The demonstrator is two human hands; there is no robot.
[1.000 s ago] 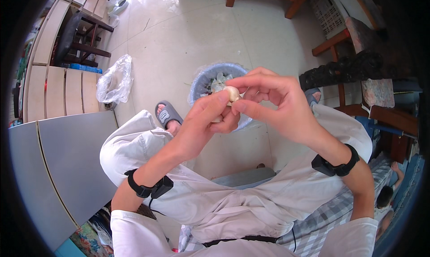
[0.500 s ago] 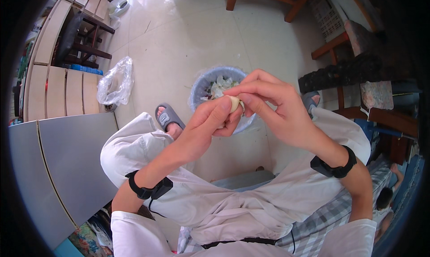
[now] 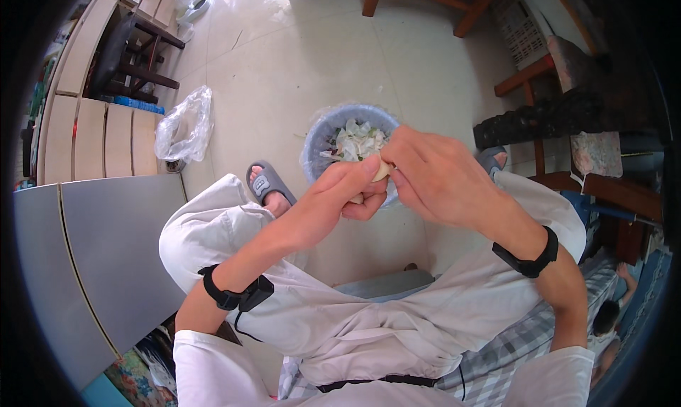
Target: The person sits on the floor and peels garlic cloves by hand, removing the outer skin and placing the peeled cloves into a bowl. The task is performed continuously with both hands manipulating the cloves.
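Note:
My left hand (image 3: 336, 198) is closed on pale garlic (image 3: 382, 171), with the thumb on a clove and more pale pieces partly hidden under it. My right hand (image 3: 443, 180) is curled with its fingertips pressed at the same clove, its back covering part of the grip. Just beyond and beneath both hands stands a blue bin (image 3: 312, 143) lined with a clear bag, holding papery white skins (image 3: 352, 140) and some darker scraps. It sits on the floor between my slippered feet (image 3: 267, 185).
A crumpled plastic bag (image 3: 183, 123) lies left of the bin beside wooden panels (image 3: 86, 134). A dark stool (image 3: 128, 63) and a grey cabinet (image 3: 106, 254) are at the left. Wooden furniture (image 3: 525, 77) stands at the right. Another person (image 3: 608, 315) is on checked bedding at the lower right.
Both hands have shifted slightly down, away from the bin's middle. My right fingers have curled inward from a spread pose onto the clove, and more of the white skins in the bin show.

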